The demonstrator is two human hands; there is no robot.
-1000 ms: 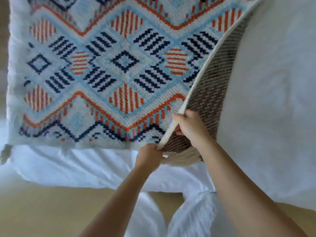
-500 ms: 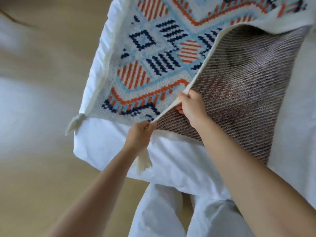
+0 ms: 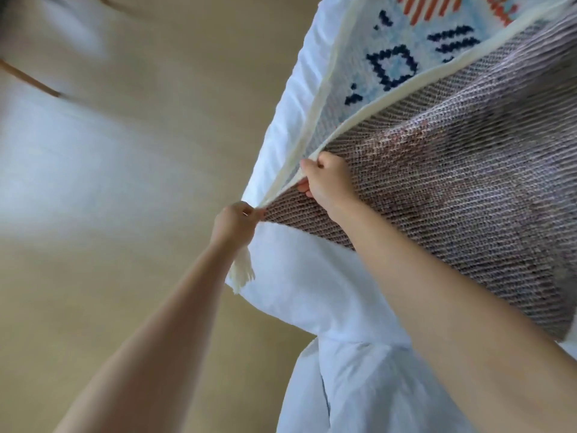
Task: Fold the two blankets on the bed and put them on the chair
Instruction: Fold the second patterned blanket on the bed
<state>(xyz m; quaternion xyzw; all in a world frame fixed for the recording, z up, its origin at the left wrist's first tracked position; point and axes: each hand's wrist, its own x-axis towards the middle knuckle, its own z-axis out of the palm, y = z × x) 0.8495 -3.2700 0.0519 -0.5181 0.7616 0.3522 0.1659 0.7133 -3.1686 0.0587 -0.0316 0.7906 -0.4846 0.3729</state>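
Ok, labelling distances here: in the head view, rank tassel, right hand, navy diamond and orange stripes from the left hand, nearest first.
1. tassel, hanging just below the left hand
2. right hand, up-right on the blanket edge
3. navy diamond, higher on the pattern
4. orange stripes, at the top

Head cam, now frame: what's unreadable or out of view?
1. Chair, second blanket: not visible; beyond the head view's frame or covered.
2. Blue, orange and navy woven blanket: mostly cut off by top and right edges.
3. Thin brown streak, top-left: motion-blurred, unidentifiable.
4. Blanket corner: hidden inside the left hand's curled fingers.
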